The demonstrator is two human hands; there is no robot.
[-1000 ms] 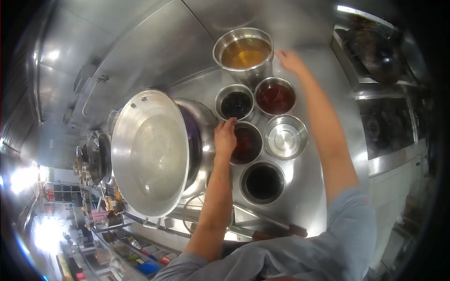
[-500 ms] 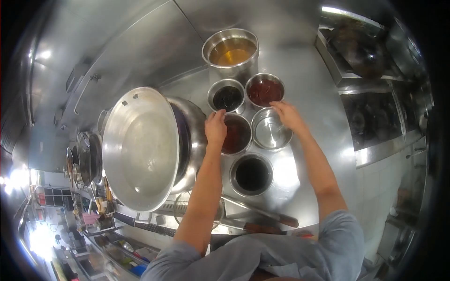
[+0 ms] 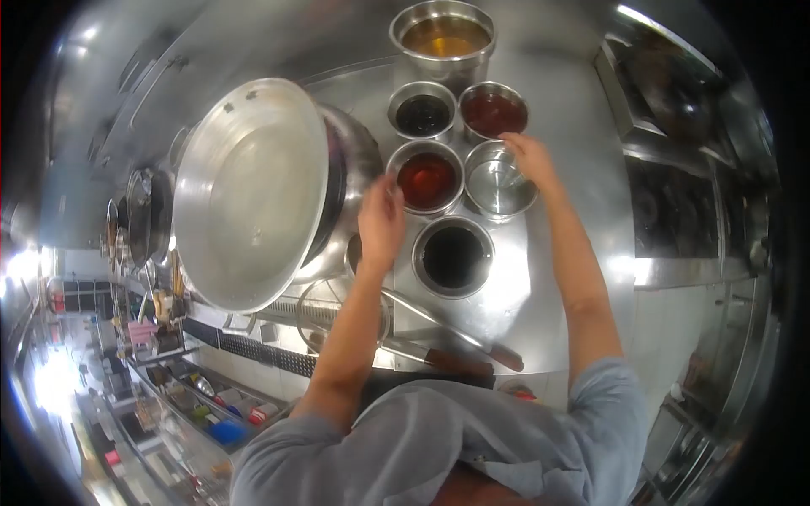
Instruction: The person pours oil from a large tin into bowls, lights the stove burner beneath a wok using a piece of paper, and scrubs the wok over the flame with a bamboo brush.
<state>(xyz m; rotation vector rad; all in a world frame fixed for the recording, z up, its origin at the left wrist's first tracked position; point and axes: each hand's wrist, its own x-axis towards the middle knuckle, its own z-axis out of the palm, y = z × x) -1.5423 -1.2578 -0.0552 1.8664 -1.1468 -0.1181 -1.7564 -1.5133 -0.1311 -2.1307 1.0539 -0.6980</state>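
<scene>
My left hand [image 3: 383, 221] is at the left rim of a round metal pot of red-brown liquid [image 3: 429, 180]. Motion blurs its fingers, and I cannot tell whether they touch the rim. My right hand [image 3: 531, 160] has its fingers closed at the far right rim of a metal pot of clear liquid [image 3: 499, 187]. Just beyond those fingers stands a pot of dark red sauce [image 3: 494, 113]. A pot with black contents [image 3: 423, 115] stands behind the red-brown one, and another pot of black liquid [image 3: 456, 257] is nearest me.
A taller pot of yellow liquid [image 3: 447, 38] stands at the back. On the left, a wide metal basin [image 3: 266, 194] leans on a large rounded vessel. Long-handled tools [image 3: 477, 358] lie at the counter's near edge. Stove burners [image 3: 679, 207] are on the right.
My left hand has come back from the far rim of the red-brown pot to its left side. My right hand stays at the clear-liquid pot's rim. The view has shifted, so the pots appear higher.
</scene>
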